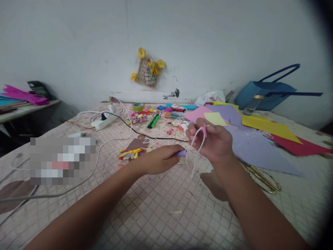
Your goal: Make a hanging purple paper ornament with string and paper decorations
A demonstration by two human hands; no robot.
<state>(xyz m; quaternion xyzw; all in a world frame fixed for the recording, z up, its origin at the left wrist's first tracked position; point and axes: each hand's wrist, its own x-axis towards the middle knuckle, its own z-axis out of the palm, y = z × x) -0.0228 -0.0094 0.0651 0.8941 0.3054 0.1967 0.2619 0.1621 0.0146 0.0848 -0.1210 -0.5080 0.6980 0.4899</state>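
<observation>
My left hand (163,159) is closed around a piece of purple paper (182,153), whose end sticks out past the thumb. Yellow, orange and purple paper pieces (132,153) show behind that wrist; I cannot tell whether they join the held paper. My right hand (214,140), raised a little higher, pinches a small pink paper piece (204,131) between thumb and fingers. A white string (197,157) loops from it, and its loose ends hang between my two hands.
Coloured paper sheets (262,149) and brass-coloured scissors (262,178) lie on the right. A green cutter (153,121), tape roll (138,107) and paper scraps are at the back. A power strip (105,120) with cables stands left. A blue bag (262,93) is at the wall.
</observation>
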